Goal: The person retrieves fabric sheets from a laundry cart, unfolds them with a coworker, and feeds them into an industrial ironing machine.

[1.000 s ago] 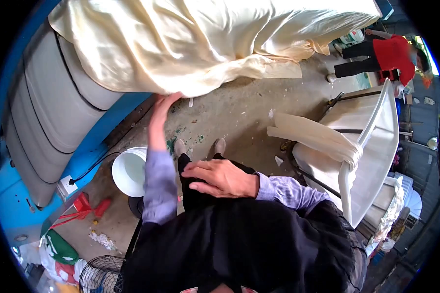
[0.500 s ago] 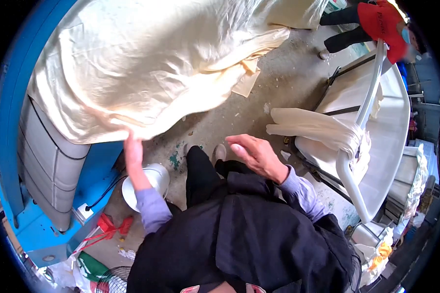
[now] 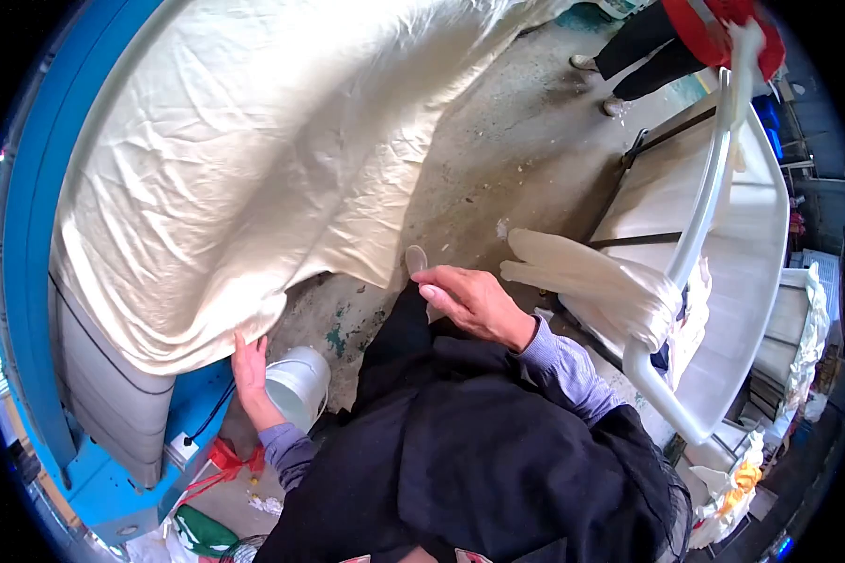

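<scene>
My left hand is at the lower edge of the cream cloth, its fingertips against the hem and its fingers extended. The cloth spreads over the padded grey surface of a blue machine. My right hand is held in front of my body, fingers loosely bent and apart, with nothing in it. Right of it, a length of cream cloth is tied round the rail of a white cart.
A white bucket stands on the floor beside my left forearm. Red straps and a green bag lie lower left. A person in red stands beyond the cart, at the upper right.
The cloth's hem has come down and closer to me, and my left hand has moved down with it. My right hand has risen from my lap. The person in red has shifted toward the cart.
</scene>
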Demonstrator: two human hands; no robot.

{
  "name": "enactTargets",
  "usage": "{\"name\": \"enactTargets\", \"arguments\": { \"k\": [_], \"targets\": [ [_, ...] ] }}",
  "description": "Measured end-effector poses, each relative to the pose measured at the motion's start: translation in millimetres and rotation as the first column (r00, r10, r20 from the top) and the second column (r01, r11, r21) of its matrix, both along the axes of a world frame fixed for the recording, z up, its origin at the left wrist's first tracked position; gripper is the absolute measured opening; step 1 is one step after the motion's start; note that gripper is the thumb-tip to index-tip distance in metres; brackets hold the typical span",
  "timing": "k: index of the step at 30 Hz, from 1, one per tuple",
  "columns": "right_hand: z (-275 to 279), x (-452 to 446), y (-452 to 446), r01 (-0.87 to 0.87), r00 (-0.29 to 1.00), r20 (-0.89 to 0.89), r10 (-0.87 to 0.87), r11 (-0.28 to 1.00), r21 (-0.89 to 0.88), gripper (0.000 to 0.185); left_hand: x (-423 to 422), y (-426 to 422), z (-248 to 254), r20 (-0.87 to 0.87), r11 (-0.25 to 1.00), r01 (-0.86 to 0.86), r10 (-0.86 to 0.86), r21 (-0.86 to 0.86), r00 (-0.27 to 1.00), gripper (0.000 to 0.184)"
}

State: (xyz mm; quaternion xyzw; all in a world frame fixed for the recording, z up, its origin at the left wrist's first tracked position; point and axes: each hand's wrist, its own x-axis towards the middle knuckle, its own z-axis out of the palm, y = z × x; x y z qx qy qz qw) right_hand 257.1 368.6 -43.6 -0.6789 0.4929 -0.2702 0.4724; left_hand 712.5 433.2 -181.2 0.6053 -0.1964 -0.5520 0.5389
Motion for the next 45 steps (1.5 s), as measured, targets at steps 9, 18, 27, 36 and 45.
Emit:
{"name": "enactTargets", "arguments": {
  "k": [9,18,27,36,45],
  "targets": [
    [-5.6,-125.2,-79.1,0.354,0.931,-0.093,-0.353,0.935,-0.007,0.026,156.3,37.6,186.7,0.926,0.952,-0.227,0.112,-0.204,-0.360,0.046],
    [-2.2,-423.1,-78.7,0.920,0.074,-0.007,-0.997,0.071,-0.385,0.048,-251.9,-267.3,236.9,0.516,0.701,0.713,-0.604,-0.021,0.608,0.048],
    [-35.2,-689.0,-95.6,0.700,-0.556,-0.281,-0.782,-0.259,-0.666,0.111,-543.5,-411.5,248.6,0.453,0.375,0.921,-0.842,0.105,0.291,0.049],
    [91.8,-734.2,-274.1,0.307,0.653,-0.080,-0.753,0.359,-0.881,0.027,-673.0,-446.0,126.7,0.180,0.143,0.986,-0.976,0.090,0.126,0.056],
    [238.3,-364.1,-379.3,-0.065,0.427,0.896,0.124,0.992,-0.107,0.038,-703.0,-477.7,102.0,0.430,0.275,0.959,-0.859,-0.072,0.278,0.041]
  ]
}}
